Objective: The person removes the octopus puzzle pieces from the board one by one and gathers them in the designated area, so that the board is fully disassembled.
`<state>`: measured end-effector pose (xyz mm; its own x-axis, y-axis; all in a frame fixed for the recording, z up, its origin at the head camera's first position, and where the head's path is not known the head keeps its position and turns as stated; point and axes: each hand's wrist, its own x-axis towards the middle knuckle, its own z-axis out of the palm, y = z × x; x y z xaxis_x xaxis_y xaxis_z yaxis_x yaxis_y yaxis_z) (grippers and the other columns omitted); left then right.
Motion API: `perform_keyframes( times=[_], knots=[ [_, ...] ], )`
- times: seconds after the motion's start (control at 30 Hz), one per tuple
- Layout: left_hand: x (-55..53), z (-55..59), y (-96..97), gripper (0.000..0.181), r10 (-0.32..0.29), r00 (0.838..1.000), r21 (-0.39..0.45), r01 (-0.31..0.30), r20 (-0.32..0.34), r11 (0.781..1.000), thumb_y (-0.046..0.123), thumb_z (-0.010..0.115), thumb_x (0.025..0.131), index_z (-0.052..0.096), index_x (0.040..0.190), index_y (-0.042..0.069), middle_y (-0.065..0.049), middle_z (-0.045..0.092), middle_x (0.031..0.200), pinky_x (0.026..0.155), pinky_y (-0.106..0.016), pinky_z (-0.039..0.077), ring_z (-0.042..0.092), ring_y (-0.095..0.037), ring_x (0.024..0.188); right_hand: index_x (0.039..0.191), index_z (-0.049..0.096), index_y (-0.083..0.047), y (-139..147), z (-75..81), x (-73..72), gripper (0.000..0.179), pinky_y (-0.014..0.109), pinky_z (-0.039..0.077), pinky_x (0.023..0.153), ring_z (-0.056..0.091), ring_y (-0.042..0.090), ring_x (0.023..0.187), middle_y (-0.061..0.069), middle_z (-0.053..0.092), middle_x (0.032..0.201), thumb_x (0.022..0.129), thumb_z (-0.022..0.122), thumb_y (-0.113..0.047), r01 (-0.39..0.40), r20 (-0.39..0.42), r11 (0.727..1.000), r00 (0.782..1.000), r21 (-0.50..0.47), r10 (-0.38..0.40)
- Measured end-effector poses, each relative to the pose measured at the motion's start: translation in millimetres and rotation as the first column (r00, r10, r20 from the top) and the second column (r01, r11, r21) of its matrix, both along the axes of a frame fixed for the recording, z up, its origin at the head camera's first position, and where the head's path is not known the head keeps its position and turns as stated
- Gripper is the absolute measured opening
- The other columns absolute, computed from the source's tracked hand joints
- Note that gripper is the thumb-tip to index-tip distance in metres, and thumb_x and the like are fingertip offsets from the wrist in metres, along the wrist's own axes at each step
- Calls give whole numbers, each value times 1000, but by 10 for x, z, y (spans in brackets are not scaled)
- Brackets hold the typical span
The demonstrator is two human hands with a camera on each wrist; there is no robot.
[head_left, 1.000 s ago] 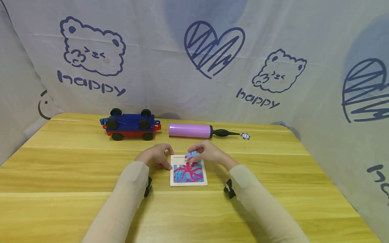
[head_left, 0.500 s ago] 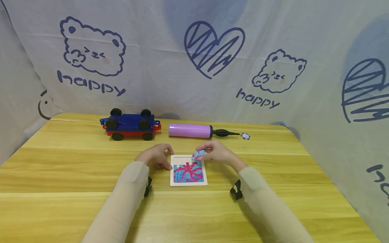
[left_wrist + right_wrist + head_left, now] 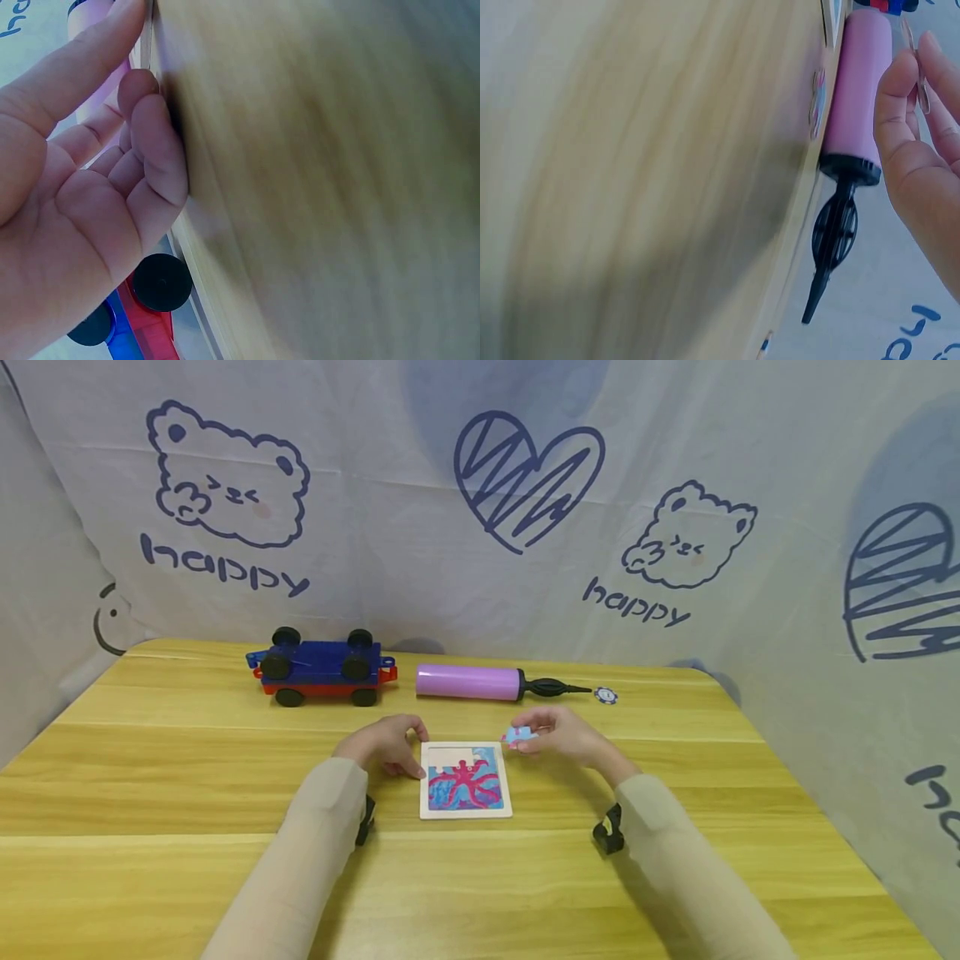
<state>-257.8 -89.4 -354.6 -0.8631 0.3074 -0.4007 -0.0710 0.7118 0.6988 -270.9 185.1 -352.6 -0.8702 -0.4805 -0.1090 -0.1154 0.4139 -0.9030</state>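
Note:
A square jigsaw puzzle board (image 3: 465, 814) with a pale frame lies flat on the table, showing a pink octopus on blue. Bare board shows at the upper left of its picture. My left hand (image 3: 384, 747) holds the board's upper left corner, thumb at the left side. In the left wrist view the fingers (image 3: 161, 142) are curled against the tabletop. Off the board's upper right corner, my right hand (image 3: 562, 739) pinches a blue and pink puzzle piece (image 3: 519, 737), seen edge-on as a thin puzzle piece (image 3: 922, 82) in the right wrist view.
More puzzle pieces (image 3: 817, 105) lie on the table below the right hand. Behind the board lie a purple hand pump (image 3: 468, 682) and a round chip (image 3: 606, 696). Blue and red toy wagons (image 3: 322, 668) are stacked at back left. A printed cloth (image 3: 420, 568) hangs behind the table.
My right hand has lifted the puzzle piece off the board's upper area and carried it rightward past the frame. The left hand and the board have stayed put.

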Motion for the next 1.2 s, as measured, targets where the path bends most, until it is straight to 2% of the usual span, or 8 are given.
perform_keyframes(
  times=[0.23, 0.53, 0.73, 1.2],
  knots=[
    [-2, -7, 3, 42, -13, 1000, -2, 13, -10, 1000, 4, 74, 72, 48, 105, 5, -10, 47, 85, 55, -24, 44, 48, -17, 59, 106, 54, 6, 186, -31, -44, 34, 29, 48, 61, 55, 16, 62, 9, 57, 79, 75, 68, -2, 29, -6, 999, 1000, 16, -29],
    [-4, -13, 6, 42, -3, 1000, -7, 3, -4, 1000, 5, 74, 72, 48, 105, 6, -11, 48, 89, 55, -24, 44, 48, -18, 60, 107, 54, 6, 342, -39, -93, 34, 29, 48, 59, 55, 18, 64, 10, 60, 87, 76, 68, -2, 100, -6, 994, 995, 44, -100],
    [-6, -11, 7, 42, -3, 1000, -2, 3, 1, 1000, 5, 74, 72, 48, 105, 6, -11, 47, 91, 55, -24, 43, 48, -18, 61, 107, 55, 9, 406, -53, -126, 32, 27, 48, 59, 56, 15, 62, 9, 61, 83, 78, 65, 2, 121, -14, 991, 993, 55, -120],
    [-9, -2, -3, 42, -16, 1000, 3, 16, 5, 1000, 3, 73, 72, 48, 106, 4, -12, 49, 90, 57, -26, 45, 50, -19, 63, 113, 50, 15, 449, -101, -187, 33, 25, 50, 60, 57, 12, 60, 11, 63, 80, 81, 57, 8, 108, 95, 992, 989, 69, -114]
  ],
)
